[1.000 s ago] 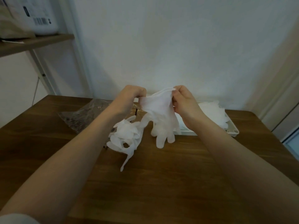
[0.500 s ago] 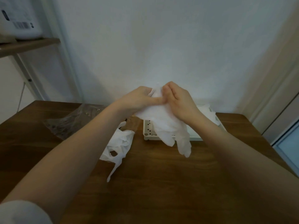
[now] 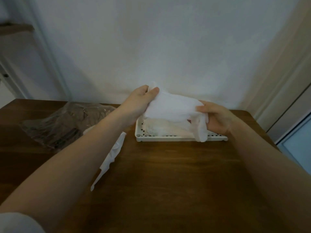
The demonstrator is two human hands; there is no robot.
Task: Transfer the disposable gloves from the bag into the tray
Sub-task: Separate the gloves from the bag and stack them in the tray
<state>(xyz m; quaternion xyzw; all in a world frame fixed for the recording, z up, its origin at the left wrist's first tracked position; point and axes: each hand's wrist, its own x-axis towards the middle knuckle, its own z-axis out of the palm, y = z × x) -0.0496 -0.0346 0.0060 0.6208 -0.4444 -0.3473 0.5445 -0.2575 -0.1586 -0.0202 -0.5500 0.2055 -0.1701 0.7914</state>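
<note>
A thin white disposable glove (image 3: 171, 106) is held stretched sideways between the two hands, just above the white perforated plastic tray (image 3: 168, 138) at the far edge of the brown wooden table (image 3: 168, 174). The left hand (image 3: 139, 100) has its grip closed on one end, thumb and fingers pinching the film; the right hand (image 3: 217, 118) is curled round the other end, from which the glove's fingers hang over the tray's near rim. A pile of white gloves (image 3: 161, 127) is already seen lying in the tray beneath.

The placing step is judged to be in hand. The glove should next be lowered flat onto the pile and both grips released, with the dangling end tucked inside the rim.

More loose white gloves (image 3: 112, 152) are left on the table beside the left forearm, and the crumpled clear plastic bag (image 3: 67, 120) lies further left; these are presumably to be fetched afterwards.
</note>
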